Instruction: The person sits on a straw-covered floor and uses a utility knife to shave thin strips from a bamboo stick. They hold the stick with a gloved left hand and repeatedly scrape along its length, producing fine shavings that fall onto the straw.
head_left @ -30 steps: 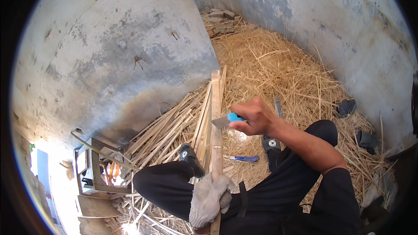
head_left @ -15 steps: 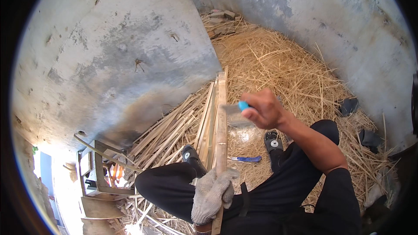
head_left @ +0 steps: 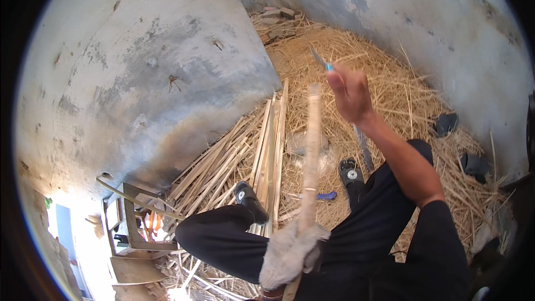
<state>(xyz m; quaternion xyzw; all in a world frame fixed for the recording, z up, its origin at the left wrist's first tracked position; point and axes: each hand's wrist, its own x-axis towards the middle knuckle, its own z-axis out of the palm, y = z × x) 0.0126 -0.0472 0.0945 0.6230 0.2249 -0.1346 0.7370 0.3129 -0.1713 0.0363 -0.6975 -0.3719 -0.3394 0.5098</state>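
Note:
My left hand (head_left: 292, 256), in a pale knit work glove, is closed round the lower part of a bamboo strip (head_left: 312, 150). The strip stands up lengthwise away from me, slightly blurred, and its near end comes out below the glove. Bare and raised to the right of the strip's far end, my right hand (head_left: 351, 93) grips a knife. Its turquoise handle end (head_left: 329, 67) shows above my fist, and the grey blade (head_left: 317, 57) points up and left, apart from the strip. The rest of the handle is hidden in my fingers.
Long split strips (head_left: 223, 159) lie piled at the left, by my left shoe (head_left: 251, 203). Straw-like shavings (head_left: 356, 50) cover the floor. A blue object (head_left: 327, 195) and a grey blade-like piece (head_left: 363, 147) lie near my right shoe (head_left: 351, 178). A wooden frame (head_left: 131, 217) stands left; walls rise behind.
My right hand has lifted the knife up and away from the strip, turning the blade upward. My left hand has shifted right with the strip, which now stands apart from the other strips.

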